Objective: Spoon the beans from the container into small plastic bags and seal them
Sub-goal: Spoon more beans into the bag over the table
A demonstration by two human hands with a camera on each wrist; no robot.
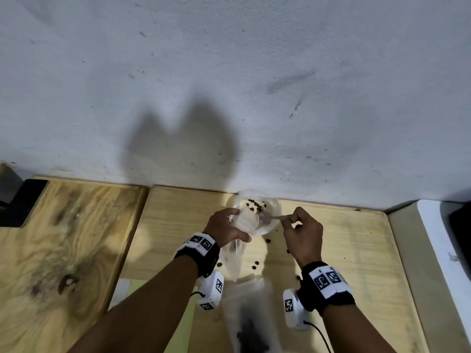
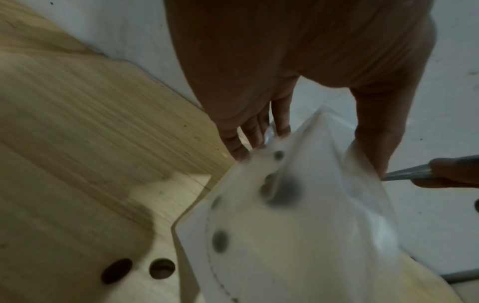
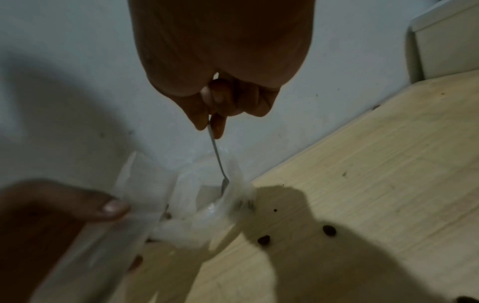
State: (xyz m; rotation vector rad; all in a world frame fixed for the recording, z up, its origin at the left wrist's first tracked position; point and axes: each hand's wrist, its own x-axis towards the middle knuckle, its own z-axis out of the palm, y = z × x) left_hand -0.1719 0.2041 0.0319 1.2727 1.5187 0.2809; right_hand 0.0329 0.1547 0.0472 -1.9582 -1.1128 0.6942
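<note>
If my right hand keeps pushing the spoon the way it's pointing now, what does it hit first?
Most likely the small plastic bag that the left hand holds open: the right hand aims the spoon at its mouth, over the container. Depth is unclear.

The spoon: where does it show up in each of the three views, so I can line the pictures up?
Head: the spoon lies centre, bowl over the container, handle in the right hand.
Left wrist: only the handle shows, at the right edge.
Right wrist: it hangs centre from the fingers, tip inside the plastic.
Shared landmark: the clear bag held by the left hand.
</note>
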